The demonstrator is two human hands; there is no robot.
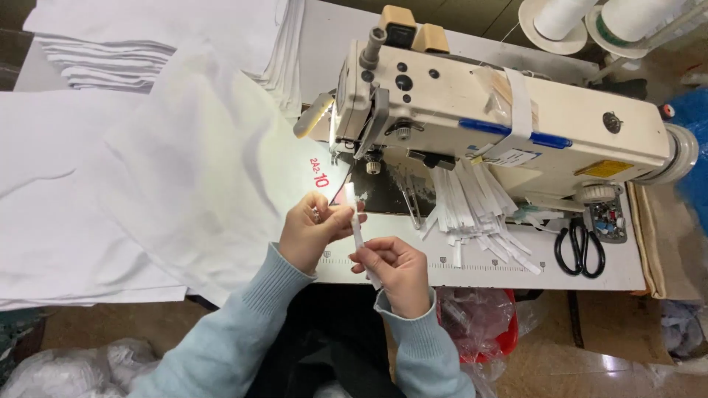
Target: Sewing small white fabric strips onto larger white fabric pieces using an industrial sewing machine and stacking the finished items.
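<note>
My left hand (310, 230) pinches the upper end of a narrow white label strip (356, 228), just in front of the sewing machine's needle area. My right hand (394, 269) grips the strip's lower end, so the strip runs stretched between both hands above the table's front edge. A cream industrial sewing machine (501, 121) stands right behind the hands. White fabric (192, 177) lies spread on the table to the left, close to my left hand. Both sleeves are light blue knit.
A pile of white label strips (476, 214) lies under the machine arm. Black scissors (580, 247) rest at the right. Folded white cloth stacks (147, 44) sit at the back left, thread cones (590, 18) at the top right, plastic bags (479, 317) under the table.
</note>
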